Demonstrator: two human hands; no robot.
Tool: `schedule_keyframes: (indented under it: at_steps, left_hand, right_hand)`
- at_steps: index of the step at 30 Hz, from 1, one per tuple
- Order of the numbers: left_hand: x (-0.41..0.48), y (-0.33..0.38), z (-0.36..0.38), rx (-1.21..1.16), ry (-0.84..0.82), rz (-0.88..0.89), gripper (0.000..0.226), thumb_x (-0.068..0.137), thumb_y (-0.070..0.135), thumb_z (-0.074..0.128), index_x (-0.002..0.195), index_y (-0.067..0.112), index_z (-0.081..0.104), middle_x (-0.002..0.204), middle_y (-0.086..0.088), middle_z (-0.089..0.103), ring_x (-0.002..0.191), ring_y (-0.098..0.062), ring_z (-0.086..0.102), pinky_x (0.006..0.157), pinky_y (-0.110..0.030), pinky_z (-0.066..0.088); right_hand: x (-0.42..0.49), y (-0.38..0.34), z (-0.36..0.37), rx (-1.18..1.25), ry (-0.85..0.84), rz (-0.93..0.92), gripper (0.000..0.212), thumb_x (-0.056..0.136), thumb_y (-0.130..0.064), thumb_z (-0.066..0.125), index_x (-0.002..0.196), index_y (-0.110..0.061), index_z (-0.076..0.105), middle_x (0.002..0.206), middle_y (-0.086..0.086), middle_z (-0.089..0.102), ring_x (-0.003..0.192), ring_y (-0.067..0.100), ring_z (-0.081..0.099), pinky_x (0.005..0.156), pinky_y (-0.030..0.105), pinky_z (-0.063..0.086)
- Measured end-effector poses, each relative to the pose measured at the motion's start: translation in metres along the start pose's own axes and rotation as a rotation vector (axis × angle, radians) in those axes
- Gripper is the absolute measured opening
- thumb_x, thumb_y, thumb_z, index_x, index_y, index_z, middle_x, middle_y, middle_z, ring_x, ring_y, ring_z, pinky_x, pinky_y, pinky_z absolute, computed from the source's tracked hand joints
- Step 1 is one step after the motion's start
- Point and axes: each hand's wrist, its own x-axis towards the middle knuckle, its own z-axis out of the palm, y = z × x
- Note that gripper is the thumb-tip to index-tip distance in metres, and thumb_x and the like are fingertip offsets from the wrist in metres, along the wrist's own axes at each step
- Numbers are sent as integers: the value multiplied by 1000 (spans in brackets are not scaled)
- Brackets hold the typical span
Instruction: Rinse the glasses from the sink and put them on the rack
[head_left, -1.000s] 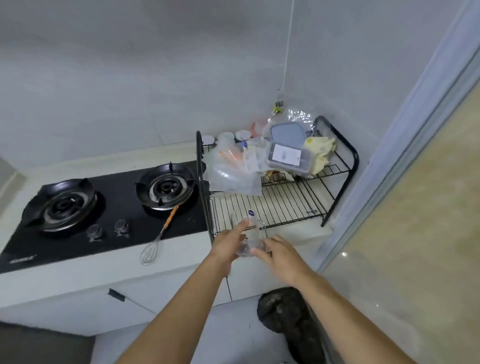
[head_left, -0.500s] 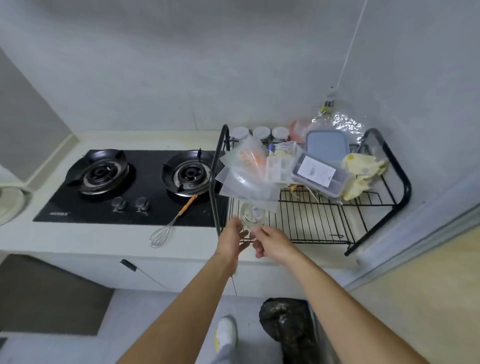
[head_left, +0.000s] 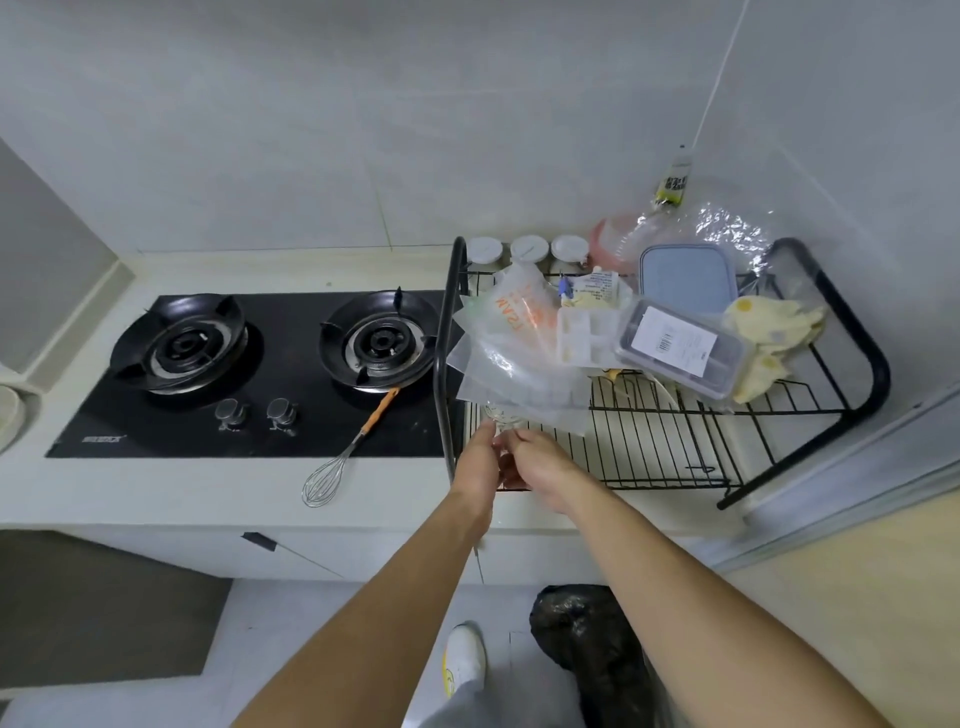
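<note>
Glass (head_left: 500, 414) was moved onto rack (head_left: 649, 447), twelve o'clock of left hand (head_left: 475, 465), nearer than right hand (head_left: 540, 470); grips could not be told.

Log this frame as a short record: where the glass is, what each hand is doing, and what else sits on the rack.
glass: clear, at the front left corner of the rack, partly under the plastic bags
left hand: fingers fairly straight, tips at the glass
right hand: close beside the left hand, at the glass; grip unclear
rack load: plastic bags, lidded containers, yellow cloth, toward the back
counter: whisk lying across the front edge of the hob
sink: not in view
</note>
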Motion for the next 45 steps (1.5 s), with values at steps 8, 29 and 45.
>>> schedule_keyframes:
  at_steps: [8, 29, 45]
  left_hand:
    - [14, 0, 2, 32, -21, 23, 49, 113, 43, 34, 95, 19, 72, 88, 1, 71, 85, -10, 66, 110, -45, 51]
    - [-72, -34, -47, 484, 78, 374, 48, 105, 45, 57, 148, 24, 53, 145, 8, 59, 134, -11, 53, 107, -27, 39]
    - [-256, -126, -281, 379, 570, 409, 41, 102, 40, 63, 142, 32, 56, 130, 11, 65, 115, -1, 62, 91, -21, 48]
  right_hand:
    - [16, 0, 2, -34, 53, 14, 36, 104, -36, 44, 92, -22, 74, 91, 7, 75, 84, 25, 71, 92, 48, 61]
    - [-88, 41, -42, -308, 170, -291, 30, 103, -34, 58, 130, -23, 55, 123, -7, 62, 110, 11, 60, 88, 27, 44]
    - [-184, 86, 64, -408, -114, -487, 52, 98, -35, 67, 147, -32, 47, 140, -15, 54, 125, -1, 55, 107, 28, 44]
